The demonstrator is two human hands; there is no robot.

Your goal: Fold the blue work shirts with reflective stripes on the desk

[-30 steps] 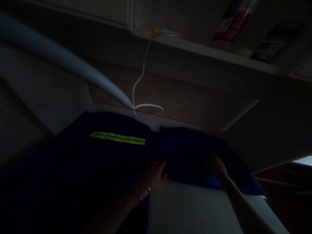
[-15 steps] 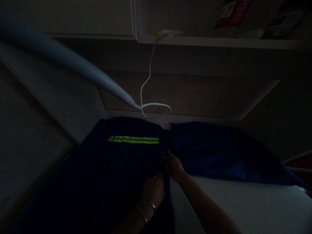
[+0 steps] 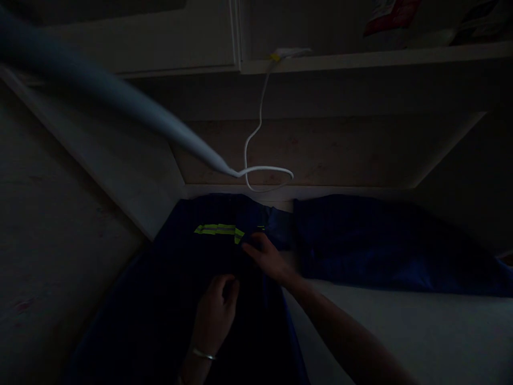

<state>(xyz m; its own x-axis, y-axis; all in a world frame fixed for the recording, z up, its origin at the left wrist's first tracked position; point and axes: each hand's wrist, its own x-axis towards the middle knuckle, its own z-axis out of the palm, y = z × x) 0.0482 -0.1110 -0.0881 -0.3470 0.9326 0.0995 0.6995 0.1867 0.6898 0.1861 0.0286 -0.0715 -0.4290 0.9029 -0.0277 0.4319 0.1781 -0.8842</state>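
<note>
A dark blue work garment (image 3: 160,315) with a yellow-green and grey reflective stripe (image 3: 216,229) lies spread before me. My right hand (image 3: 266,256) pinches its right part just below the stripe, and the cloth there is lifted and turned over to the left. Lower down and to the left, my left hand (image 3: 215,310), with a metal bangle (image 3: 204,354) at the wrist, has curled fingers closed on the dark cloth. Deep shadow hides how much fabric it grips. A second dark blue cloth piece (image 3: 372,246) lies to the right, apart from both hands.
A white cord (image 3: 260,115) hangs in a loop from the shelf edge (image 3: 344,63) above. A thick pale tube-like shape (image 3: 152,115) crosses the upper left. Red packaging (image 3: 393,18) stands on the shelf. A pale surface (image 3: 385,326) shows at the lower right.
Both hands have moved left, the right one also up. The garment's right part is now folded over, breaking the stripe's line. The view has shifted slightly.
</note>
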